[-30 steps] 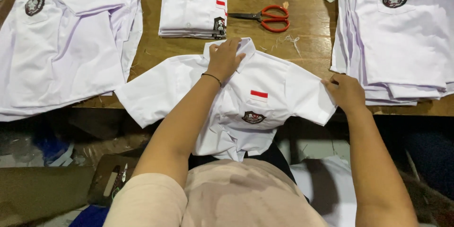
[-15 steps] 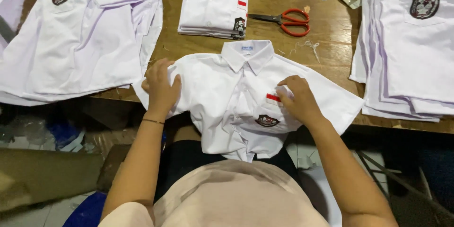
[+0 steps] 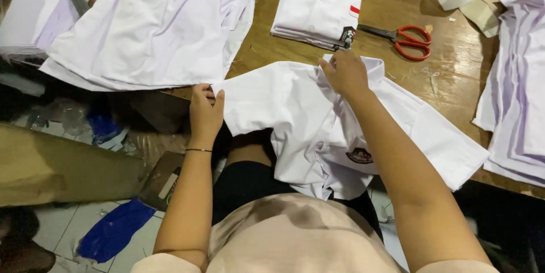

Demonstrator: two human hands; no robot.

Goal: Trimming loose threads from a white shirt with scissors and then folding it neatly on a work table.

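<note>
That white shirt (image 3: 318, 119) sits at the near table edge, thin, floppy cotton. Left hand (image 3: 205, 111) pinches the left sleeve hem; right hand (image 3: 343, 72) looks closed on the collar, probably the firmest hold.

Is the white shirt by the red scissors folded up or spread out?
Folded. The white short-sleeved shirt beside the red-handled scissors lies as a neat rectangle, sleeves tucked away, collar on top.
</note>
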